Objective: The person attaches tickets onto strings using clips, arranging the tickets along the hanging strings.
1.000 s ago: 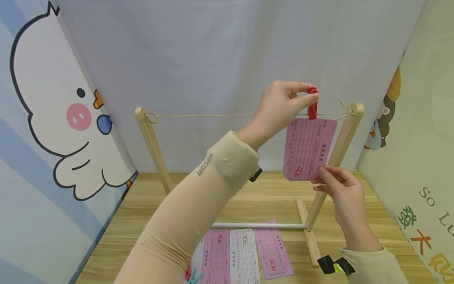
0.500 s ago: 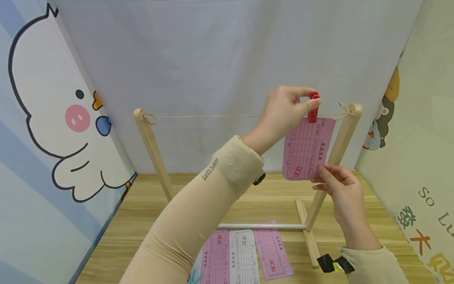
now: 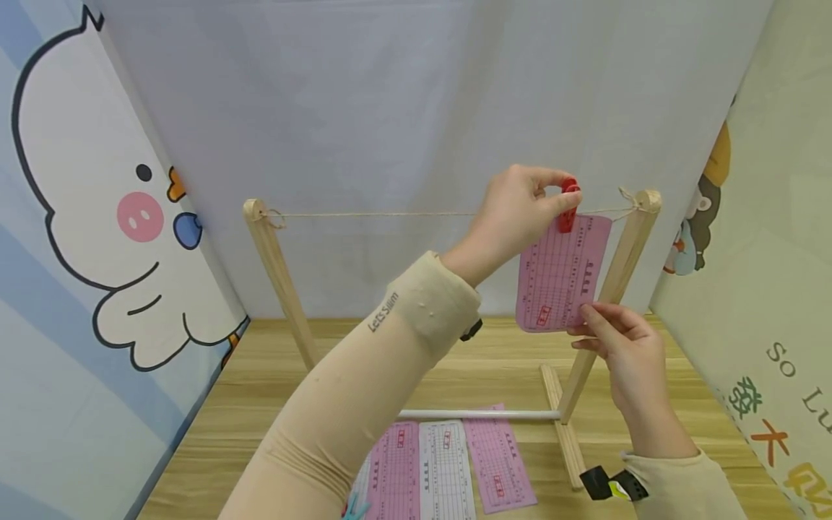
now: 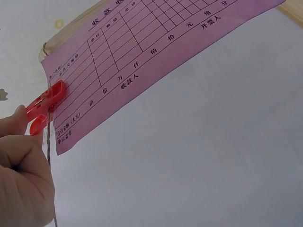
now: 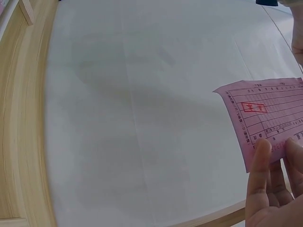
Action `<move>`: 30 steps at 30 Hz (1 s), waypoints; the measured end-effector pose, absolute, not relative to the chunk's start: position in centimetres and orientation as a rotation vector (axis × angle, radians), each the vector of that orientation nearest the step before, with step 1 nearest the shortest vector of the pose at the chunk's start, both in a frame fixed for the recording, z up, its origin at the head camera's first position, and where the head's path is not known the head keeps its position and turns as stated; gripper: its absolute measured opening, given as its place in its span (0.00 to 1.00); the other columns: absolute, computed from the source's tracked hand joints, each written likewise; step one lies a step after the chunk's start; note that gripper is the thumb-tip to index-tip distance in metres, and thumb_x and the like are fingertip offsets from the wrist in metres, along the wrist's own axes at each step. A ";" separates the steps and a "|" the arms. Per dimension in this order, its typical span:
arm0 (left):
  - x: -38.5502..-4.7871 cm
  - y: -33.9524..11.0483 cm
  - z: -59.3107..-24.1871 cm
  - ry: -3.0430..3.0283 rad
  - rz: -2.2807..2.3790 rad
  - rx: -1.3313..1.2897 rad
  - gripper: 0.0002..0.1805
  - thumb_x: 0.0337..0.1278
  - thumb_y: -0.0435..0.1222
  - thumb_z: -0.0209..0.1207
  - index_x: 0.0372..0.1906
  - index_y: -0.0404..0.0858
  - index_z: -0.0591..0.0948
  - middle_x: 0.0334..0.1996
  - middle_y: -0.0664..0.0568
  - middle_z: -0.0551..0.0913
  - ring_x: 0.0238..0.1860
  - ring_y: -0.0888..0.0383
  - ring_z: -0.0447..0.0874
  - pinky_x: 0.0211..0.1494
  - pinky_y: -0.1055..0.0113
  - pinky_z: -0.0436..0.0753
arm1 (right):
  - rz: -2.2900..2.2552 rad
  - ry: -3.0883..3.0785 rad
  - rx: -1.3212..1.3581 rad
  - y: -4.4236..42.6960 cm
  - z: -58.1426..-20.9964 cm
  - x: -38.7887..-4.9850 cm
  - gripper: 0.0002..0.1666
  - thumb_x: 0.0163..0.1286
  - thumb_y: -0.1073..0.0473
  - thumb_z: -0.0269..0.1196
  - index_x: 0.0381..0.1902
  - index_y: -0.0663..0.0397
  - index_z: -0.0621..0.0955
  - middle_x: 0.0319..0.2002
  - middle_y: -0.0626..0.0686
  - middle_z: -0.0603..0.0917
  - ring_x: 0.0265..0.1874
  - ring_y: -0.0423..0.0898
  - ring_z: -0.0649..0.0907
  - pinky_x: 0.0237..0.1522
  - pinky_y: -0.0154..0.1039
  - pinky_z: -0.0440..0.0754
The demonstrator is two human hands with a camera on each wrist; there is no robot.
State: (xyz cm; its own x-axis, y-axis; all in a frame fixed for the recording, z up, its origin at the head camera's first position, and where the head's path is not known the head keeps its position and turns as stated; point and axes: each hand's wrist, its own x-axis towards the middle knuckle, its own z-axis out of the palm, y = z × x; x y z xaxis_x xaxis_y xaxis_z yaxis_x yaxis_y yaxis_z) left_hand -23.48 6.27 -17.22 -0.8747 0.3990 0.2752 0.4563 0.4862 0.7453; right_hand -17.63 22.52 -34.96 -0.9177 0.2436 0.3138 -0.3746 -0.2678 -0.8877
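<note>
Between thumb and index finger, my left hand (image 3: 516, 213) pinches a red clothespin (image 3: 568, 209). The clothespin lies over the top edge of a pink printed slip (image 3: 562, 278) at the string (image 3: 377, 214). In the left wrist view, the red clothespin (image 4: 57, 94) overlaps the slip's edge (image 4: 118, 71) where the string runs, with fingertips of the left hand (image 4: 23, 175) at its handles. My right hand (image 3: 630, 361) pinches the slip's lower right corner; the right wrist view shows the right hand (image 5: 274, 184) with thumb and fingers at the pink slip (image 5: 265, 109).
A wooden frame with a left post (image 3: 282, 282) and a right post (image 3: 624, 267) carries the string, with a white bar (image 3: 481, 414) low between them. In front lie a white slip (image 3: 447, 469), pink slips (image 3: 500, 458) and a light-blue clothespin (image 3: 354, 508), partly behind my left sleeve.
My left hand and the red clothespin have moved down, from the slip's top edge to overlapping its upper part. My right hand keeps its pinch on the corner, almost still.
</note>
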 end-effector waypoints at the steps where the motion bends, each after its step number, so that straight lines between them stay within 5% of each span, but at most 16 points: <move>1: -23.5 6.2 -17.2 -2.657 -1.356 -0.768 0.17 0.69 0.43 0.59 0.58 0.45 0.83 0.19 0.53 0.83 0.13 0.64 0.55 0.19 0.74 0.57 | 2.231 -1.604 0.164 22.5 -35.0 -17.6 0.09 0.70 0.68 0.61 0.33 0.51 0.86 0.28 0.46 0.88 0.25 0.39 0.88 0.28 0.31 0.84; 8: -23.6 6.1 -17.3 -2.698 -1.326 -0.773 0.18 0.69 0.44 0.59 0.59 0.44 0.82 0.21 0.54 0.83 0.15 0.65 0.58 0.21 0.75 0.60 | 2.267 -1.588 0.183 22.6 -35.1 -17.6 0.10 0.70 0.69 0.61 0.33 0.51 0.86 0.29 0.47 0.88 0.26 0.39 0.88 0.28 0.31 0.84; 19: -23.8 6.0 -17.1 -2.737 -1.290 -0.746 0.25 0.66 0.47 0.61 0.65 0.46 0.77 0.11 0.58 0.61 0.15 0.65 0.55 0.19 0.74 0.57 | 2.249 -1.593 0.170 22.7 -35.0 -17.5 0.10 0.70 0.69 0.60 0.34 0.51 0.86 0.30 0.46 0.88 0.26 0.39 0.88 0.28 0.31 0.84; 30: -23.7 5.6 -17.1 -2.695 -1.389 -0.754 0.27 0.64 0.47 0.63 0.66 0.45 0.76 0.11 0.58 0.59 0.14 0.65 0.52 0.18 0.74 0.56 | 2.238 -1.599 0.164 22.6 -34.7 -17.3 0.10 0.70 0.70 0.61 0.37 0.51 0.87 0.30 0.46 0.89 0.26 0.39 0.87 0.27 0.30 0.84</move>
State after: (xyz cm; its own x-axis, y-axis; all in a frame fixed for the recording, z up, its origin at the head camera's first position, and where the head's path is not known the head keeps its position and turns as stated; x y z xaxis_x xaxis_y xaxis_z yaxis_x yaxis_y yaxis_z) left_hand -23.71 5.64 -17.12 -0.8835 0.4085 0.2291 0.4237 0.4885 0.7628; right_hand -17.35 22.62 -34.74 -0.9194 0.2398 0.3118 -0.3727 -0.2776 -0.8855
